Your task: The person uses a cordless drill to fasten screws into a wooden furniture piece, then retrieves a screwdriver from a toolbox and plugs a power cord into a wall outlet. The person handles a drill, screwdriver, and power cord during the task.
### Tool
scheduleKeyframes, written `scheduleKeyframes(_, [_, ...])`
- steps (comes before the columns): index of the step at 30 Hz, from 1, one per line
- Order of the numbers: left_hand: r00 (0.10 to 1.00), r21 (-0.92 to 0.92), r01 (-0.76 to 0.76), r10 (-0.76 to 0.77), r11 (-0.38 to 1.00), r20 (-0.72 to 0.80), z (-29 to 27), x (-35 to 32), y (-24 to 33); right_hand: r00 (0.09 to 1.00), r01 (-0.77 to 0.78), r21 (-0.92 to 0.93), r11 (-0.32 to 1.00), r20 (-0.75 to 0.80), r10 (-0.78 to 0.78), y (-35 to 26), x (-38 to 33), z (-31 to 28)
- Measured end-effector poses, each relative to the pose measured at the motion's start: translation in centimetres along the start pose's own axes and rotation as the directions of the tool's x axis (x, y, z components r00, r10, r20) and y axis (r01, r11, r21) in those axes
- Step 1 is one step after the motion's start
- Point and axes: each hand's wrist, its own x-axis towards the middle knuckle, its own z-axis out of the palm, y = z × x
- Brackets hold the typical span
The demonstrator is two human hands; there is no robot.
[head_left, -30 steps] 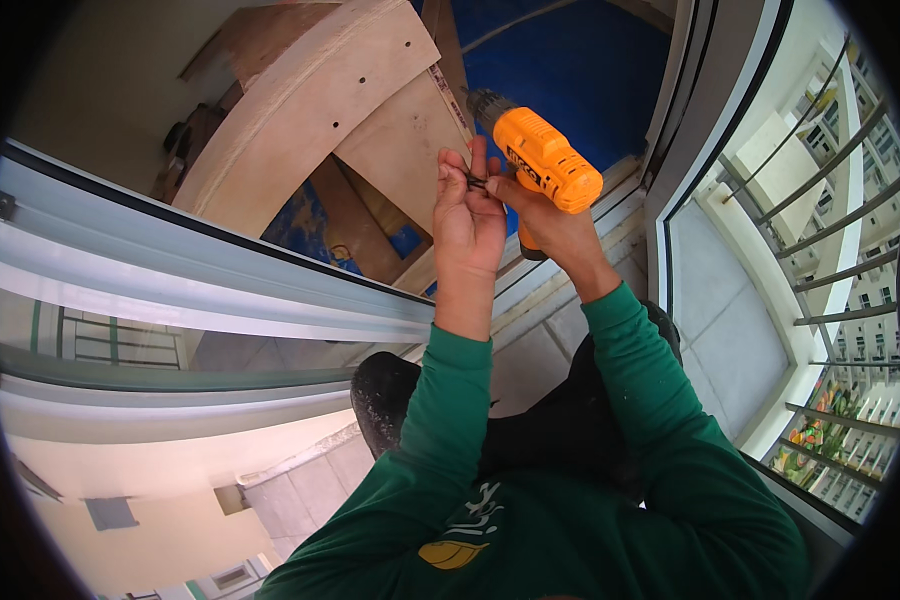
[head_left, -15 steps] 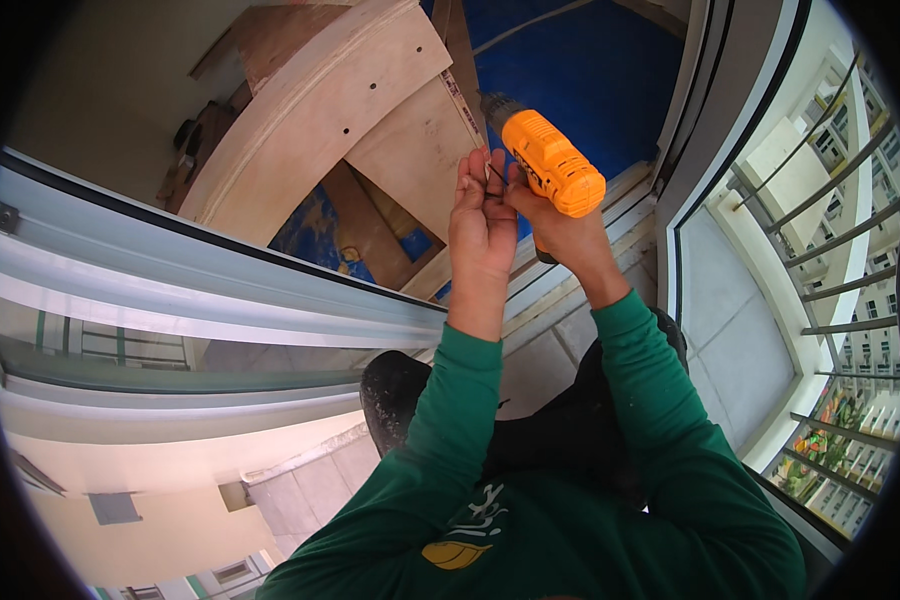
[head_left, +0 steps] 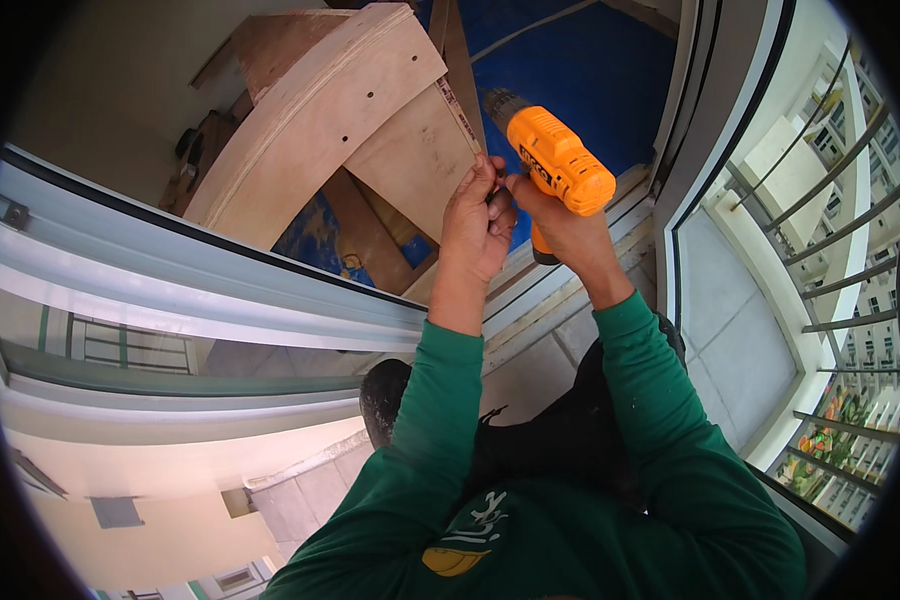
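My right hand (head_left: 570, 232) is wrapped around the handle of an orange cordless drill (head_left: 562, 155), with the dark chuck pointing up and to the left. Beside it, my left hand (head_left: 477, 225) is closed, its thumb and fingertips pinched together. A small dark piece shows between the fingers, too little to make out. Just past my hands stands a plywood frame: a curved plywood strip (head_left: 315, 105) with several dark holes, and a flat plywood panel (head_left: 410, 150) next to it. The left fingertips overlap the panel's right edge in view; contact cannot be told.
A blue sheet (head_left: 595, 65) covers the floor beyond the drill. A white sliding-door frame (head_left: 220, 290) runs along the left, and a grey door frame (head_left: 715, 120) rises on the right. Metal railings (head_left: 840, 250) edge the tiled balcony (head_left: 730, 310).
My left hand has gone from an open palm with thin dark pieces on it to a closed pinch. The drill stays in my right hand, shifted slightly right.
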Motion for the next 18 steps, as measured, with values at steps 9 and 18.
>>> scheduleKeyframes(9, [0.986, 0.048, -0.148, 0.144, 0.988, 0.088, 0.5, 6.6, 8.5, 0.997, -0.073, -0.169, 0.983, 0.011, 0.076, -0.5, -1.5, 0.5])
scheduleKeyframes(18, [0.989, 0.017, -0.148, 0.148, 0.989, 0.018, 0.4, 7.8, 8.0, 0.995, -0.096, -0.118, 0.988, -0.021, 0.094, -1.5, -1.1, 0.6])
